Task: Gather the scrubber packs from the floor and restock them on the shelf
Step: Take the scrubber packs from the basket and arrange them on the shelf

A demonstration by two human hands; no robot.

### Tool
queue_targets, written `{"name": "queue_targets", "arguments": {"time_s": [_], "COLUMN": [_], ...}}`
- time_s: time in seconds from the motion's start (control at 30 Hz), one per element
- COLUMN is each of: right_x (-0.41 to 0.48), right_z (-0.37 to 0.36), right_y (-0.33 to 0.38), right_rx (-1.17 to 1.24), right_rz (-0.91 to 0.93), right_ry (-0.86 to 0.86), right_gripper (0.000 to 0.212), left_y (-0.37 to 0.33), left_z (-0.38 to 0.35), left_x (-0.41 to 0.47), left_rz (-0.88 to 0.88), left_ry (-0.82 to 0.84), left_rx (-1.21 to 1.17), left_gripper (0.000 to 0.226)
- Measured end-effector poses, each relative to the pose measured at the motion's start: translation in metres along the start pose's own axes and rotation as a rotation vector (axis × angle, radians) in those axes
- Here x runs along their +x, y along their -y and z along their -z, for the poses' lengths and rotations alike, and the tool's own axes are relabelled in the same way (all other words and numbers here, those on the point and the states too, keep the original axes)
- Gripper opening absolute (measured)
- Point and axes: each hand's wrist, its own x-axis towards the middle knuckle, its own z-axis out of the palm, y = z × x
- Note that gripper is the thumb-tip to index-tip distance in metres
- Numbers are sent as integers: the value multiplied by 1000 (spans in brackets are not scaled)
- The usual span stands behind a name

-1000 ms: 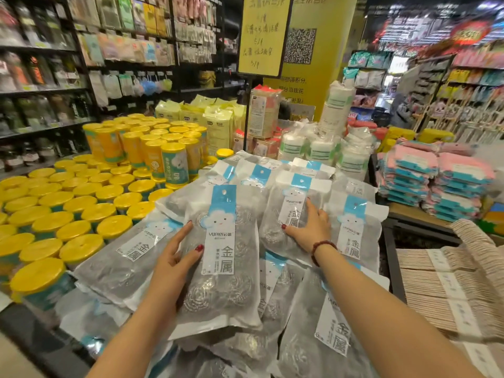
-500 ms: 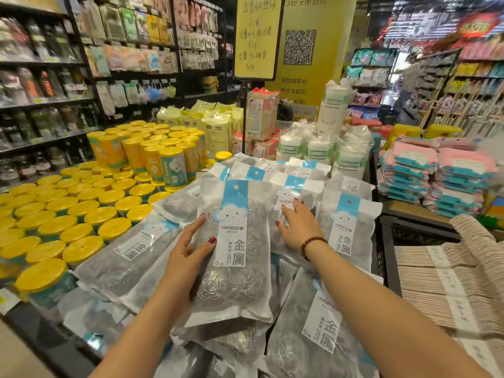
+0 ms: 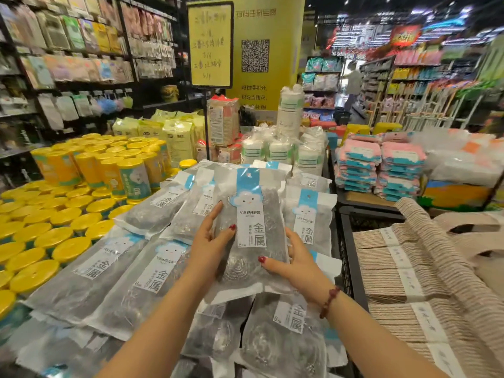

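Holding one scrubber pack (image 3: 253, 236) between both hands, raised just above the heap of scrubber packs (image 3: 152, 268) on the display shelf. Gripped on its lower half: left hand (image 3: 210, 246) curled round the left edge, thumb on the front, fingers stretched up along the side; right hand (image 3: 297, 257) wrapped round the lower right edge, thumb pressed on the front face. Long axis running straight away from the wrists, blue header end pointing away and upward, sealed bottom end nearest the forearms, printed face turned to the camera.

Against half a second ago: now clamped by the right hand too, which then lay flat on a pack further back in the heap; lifted higher and tipped more upright; brought rightward, in between the two hands.

Flat oblong pouch of frosted clear film, glossy and crinkled; white label strip down the middle, blue at the top, with a cloud face; coiled grey wire scourers showing through as round ribbed lumps. Same pouches overlapping beneath the grip and on both sides of it, most with headers pointing away. Dark red beaded bracelet (image 3: 328, 301) on the right wrist. Left of the grip, round yellow-lidded canisters (image 3: 54, 236) of smooth plastic. Right of the grip, ribbed beige bundles (image 3: 381, 285) in white bands; beyond those, stacked pink and blue packs (image 3: 381, 165)
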Motion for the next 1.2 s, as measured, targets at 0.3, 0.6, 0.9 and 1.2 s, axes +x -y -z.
{"name": "queue_targets", "arguments": {"time_s": [0.3, 0.6, 0.9, 1.2], "right_x": [24, 57, 54, 53], "right_z": [72, 97, 76, 65], "right_y": [-8, -37, -44, -48], "right_rx": [226, 88, -878, -1208], "right_rz": [5, -100, -43, 67], "right_ry": [-359, -532, -491, -246], "right_gripper": [52, 56, 63, 55], "left_y": [25, 72, 79, 77], "left_z": [28, 79, 80, 80], "left_x": [-17, -43, -45, -46], "left_rz": [-106, -154, -157, -160], "left_ry": [147, 204, 169, 181], "left_rx": [550, 1028, 989, 1066], "left_gripper": [43, 52, 55, 39]}}
